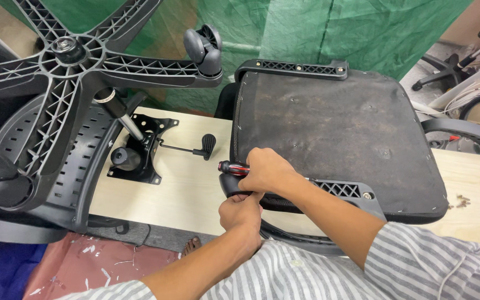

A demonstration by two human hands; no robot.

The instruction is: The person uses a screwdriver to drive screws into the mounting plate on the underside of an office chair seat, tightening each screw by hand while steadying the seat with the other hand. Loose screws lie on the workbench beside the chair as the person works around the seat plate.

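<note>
An upturned chair seat (pixel 334 128), covered in dark fabric, lies on a pale wooden table (pixel 184 189). Black ribbed armrest brackets sit at its far edge (pixel 293 68) and near edge (pixel 343 190). My right hand (pixel 265 171) grips a screwdriver with a red and black handle (pixel 233 166) at the seat's near left corner. Just below it, my left hand (pixel 241 212) holds the black armrest part under that corner. The screwdriver's tip is hidden by my hands.
A black five-star chair base with casters (pixel 68 61) and a gas cylinder lies at the left, over a perforated backrest (pixel 79 166). A black tilt mechanism with lever (pixel 140 150) rests on the table. Small screws (pixel 462 201) lie at the right. Green tarp hangs behind.
</note>
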